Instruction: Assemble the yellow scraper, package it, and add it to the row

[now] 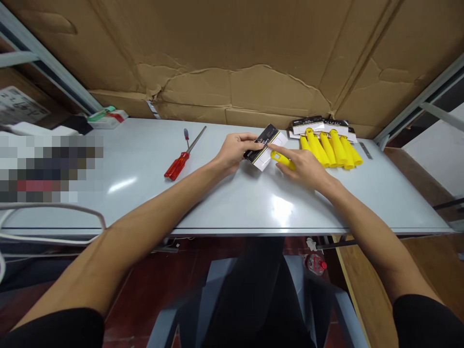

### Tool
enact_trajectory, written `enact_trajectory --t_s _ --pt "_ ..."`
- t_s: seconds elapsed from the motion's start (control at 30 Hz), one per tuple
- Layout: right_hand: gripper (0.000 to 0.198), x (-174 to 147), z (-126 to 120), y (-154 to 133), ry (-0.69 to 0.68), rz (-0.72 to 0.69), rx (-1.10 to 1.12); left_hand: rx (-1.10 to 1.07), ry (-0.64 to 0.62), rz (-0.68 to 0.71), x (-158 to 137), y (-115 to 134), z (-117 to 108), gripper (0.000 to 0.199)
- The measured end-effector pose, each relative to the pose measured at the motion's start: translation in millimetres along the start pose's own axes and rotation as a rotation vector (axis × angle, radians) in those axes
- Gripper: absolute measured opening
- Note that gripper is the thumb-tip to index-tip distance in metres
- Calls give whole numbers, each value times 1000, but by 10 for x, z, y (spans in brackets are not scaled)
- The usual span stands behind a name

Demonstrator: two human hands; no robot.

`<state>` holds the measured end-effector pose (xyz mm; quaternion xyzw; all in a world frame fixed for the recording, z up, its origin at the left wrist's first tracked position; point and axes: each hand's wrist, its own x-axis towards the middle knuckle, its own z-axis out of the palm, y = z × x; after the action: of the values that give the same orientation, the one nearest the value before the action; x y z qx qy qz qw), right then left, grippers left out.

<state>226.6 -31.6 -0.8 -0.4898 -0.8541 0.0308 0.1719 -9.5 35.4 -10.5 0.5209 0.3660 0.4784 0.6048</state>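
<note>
fingers of left hand [234, 151] pinch the card sleeve [266, 146]; right hand [302, 166] grips its yellow handle [282, 160].

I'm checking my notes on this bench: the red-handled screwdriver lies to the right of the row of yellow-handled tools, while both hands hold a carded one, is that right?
Not quite. In the head view the red-handled screwdriver lies to the left of the row of yellow-handled tools, beyond the left hand. The left hand and right hand do hold a carded one.
</note>
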Motion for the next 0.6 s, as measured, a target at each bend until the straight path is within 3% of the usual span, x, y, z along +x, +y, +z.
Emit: enact_trajectory --t_s 0.3,0.47,0.6 --pt "64 -11 -50 -20 -89 -20 -281 -32 215 -100 147 -10 -114 25" --pt "64 -10 -90 24 -53 1 -284 -45 184 -61 174 -41 -133 24" --pt "67 -20 -267 222 50 180 -297 -107 138 -86 194 -75 -199 26"
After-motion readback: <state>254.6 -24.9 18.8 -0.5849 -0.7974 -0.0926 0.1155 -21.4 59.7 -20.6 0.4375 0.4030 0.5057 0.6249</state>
